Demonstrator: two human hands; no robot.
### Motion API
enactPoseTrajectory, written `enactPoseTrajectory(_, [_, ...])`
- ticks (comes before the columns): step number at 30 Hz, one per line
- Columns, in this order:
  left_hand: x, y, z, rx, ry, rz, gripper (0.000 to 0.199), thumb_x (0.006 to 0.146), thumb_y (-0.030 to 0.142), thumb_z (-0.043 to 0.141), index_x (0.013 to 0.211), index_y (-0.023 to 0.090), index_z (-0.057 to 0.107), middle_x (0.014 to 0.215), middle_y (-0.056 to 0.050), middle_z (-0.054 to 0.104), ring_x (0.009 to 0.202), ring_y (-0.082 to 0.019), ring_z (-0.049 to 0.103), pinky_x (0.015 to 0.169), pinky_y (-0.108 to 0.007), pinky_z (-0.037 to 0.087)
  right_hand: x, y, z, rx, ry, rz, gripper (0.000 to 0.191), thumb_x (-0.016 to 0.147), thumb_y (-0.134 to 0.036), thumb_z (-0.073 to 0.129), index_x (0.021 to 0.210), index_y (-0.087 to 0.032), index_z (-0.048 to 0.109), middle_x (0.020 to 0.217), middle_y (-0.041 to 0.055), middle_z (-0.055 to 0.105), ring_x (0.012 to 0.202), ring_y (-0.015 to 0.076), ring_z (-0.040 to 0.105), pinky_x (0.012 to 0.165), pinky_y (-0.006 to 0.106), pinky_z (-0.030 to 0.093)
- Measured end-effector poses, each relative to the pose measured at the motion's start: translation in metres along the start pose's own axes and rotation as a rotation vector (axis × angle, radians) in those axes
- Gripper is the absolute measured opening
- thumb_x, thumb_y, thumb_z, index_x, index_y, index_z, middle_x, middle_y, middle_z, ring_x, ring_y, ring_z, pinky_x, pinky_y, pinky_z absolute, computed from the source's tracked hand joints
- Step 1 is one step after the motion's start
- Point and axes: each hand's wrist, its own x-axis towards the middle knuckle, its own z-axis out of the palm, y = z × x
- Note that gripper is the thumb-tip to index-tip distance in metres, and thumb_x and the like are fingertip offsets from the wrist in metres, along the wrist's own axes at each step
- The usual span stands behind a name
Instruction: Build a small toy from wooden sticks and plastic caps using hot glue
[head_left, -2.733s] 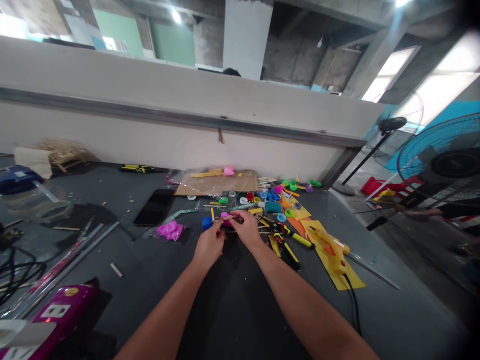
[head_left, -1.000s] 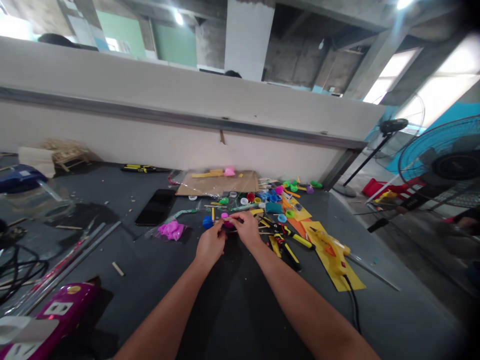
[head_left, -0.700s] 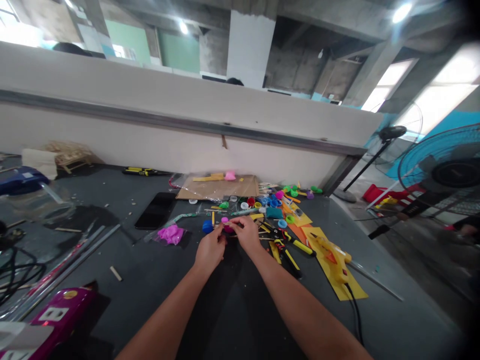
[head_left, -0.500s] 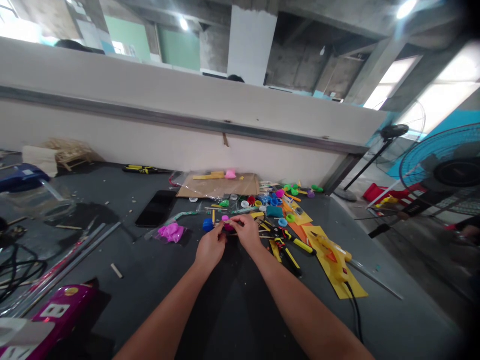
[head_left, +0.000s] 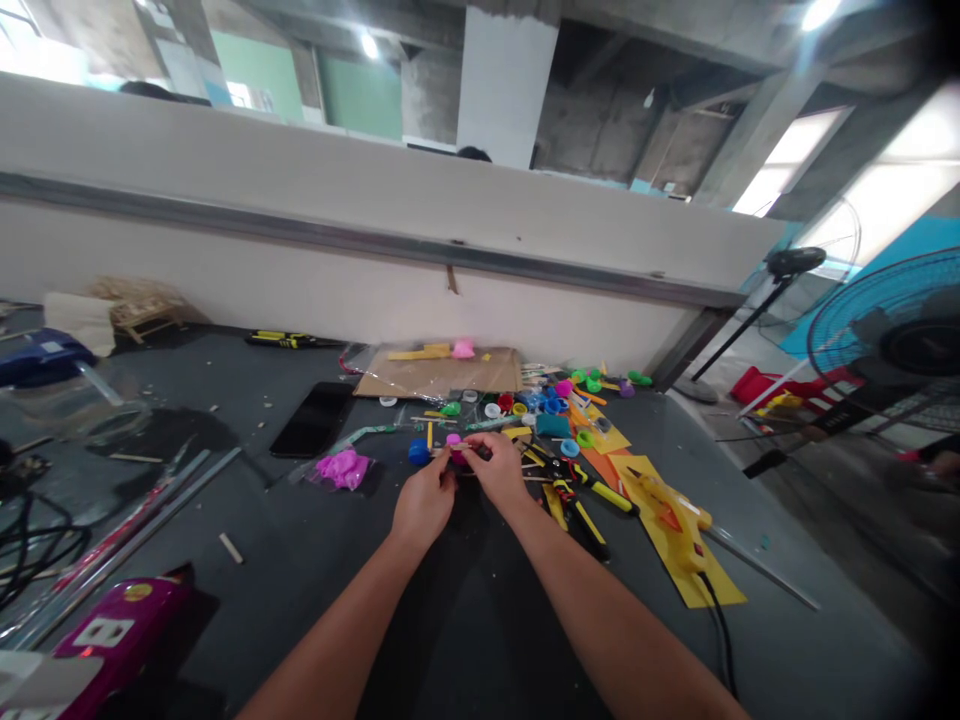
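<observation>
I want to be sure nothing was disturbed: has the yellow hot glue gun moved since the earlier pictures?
No. The yellow hot glue gun keeps its place on the yellow paper sheet; only the camera view shifted.

The left hand (head_left: 424, 503) and right hand (head_left: 498, 473) pinch a small pink plastic piece (head_left: 454, 440) between their fingers (head_left: 471, 452). A blue bottle cap (head_left: 418, 452) sits just left of the fingers.

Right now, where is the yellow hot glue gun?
In the head view, the yellow hot glue gun lies on a yellow sheet on the table, to the right of the right hand and just beyond a yellow-handled tool.
</observation>
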Motion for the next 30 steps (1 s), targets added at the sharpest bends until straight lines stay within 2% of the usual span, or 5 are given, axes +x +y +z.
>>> enactPoseTrajectory(10, [-0.0010, 0.0006, 0.0004, 0.009, 0.006, -0.005, 0.046, 0.085, 0.022, 0.039, 0.131, 0.022, 0.046, 0.098, -0.006, 0.070, 0.076, -0.016, 0.063, 0.064, -0.022, 0.038, -0.0016, 0.0026, -0.0020, 0.028, -0.010, 0.037, 0.025, 0.072, -0.022, 0.061, 0.096, -0.021, 0.067, 0.082, 0.0023, 0.068, 0.079, 0.0188, 0.059, 0.073, 0.030, 0.045])
enactPoseTrajectory(17, [-0.0016, 0.0004, 0.0009, 0.000, 0.018, -0.009, 0.046, 0.085, 0.021, 0.041, 0.131, 0.023, 0.045, 0.098, -0.007, 0.069, 0.078, -0.016, 0.063, 0.064, -0.022, 0.038, 0.0002, 0.0032, 0.0000, 0.014, 0.004, 0.022, 0.012, 0.074, -0.026, 0.062, 0.083, -0.021, 0.069, 0.081, 0.0026, 0.067, 0.081, 0.0187, 0.058, 0.074, 0.029, 0.043])
enactPoseTrajectory(22, [-0.0015, 0.0012, 0.0005, -0.040, 0.010, -0.013, 0.046, 0.085, 0.020, 0.041, 0.130, 0.024, 0.046, 0.095, -0.004, 0.069, 0.076, -0.015, 0.063, 0.064, -0.021, 0.039, 0.0016, 0.0030, 0.0008, 0.034, 0.014, 0.031, 0.010, 0.076, -0.028, 0.062, 0.078, -0.022, 0.070, 0.077, 0.0012, 0.068, 0.079, 0.0178, 0.058, 0.075, 0.029, 0.042])
enactPoseTrajectory(30, [0.0006, 0.0028, -0.0007, -0.075, -0.010, -0.030, 0.046, 0.085, 0.019, 0.040, 0.131, 0.026, 0.046, 0.084, -0.001, 0.069, 0.056, -0.011, 0.058, 0.057, -0.021, 0.039, 0.0034, 0.0055, 0.0016, 0.055, 0.005, 0.054, 0.011, 0.076, -0.029, 0.063, 0.078, -0.021, 0.070, 0.078, 0.0020, 0.068, 0.080, 0.0180, 0.059, 0.076, 0.029, 0.043])
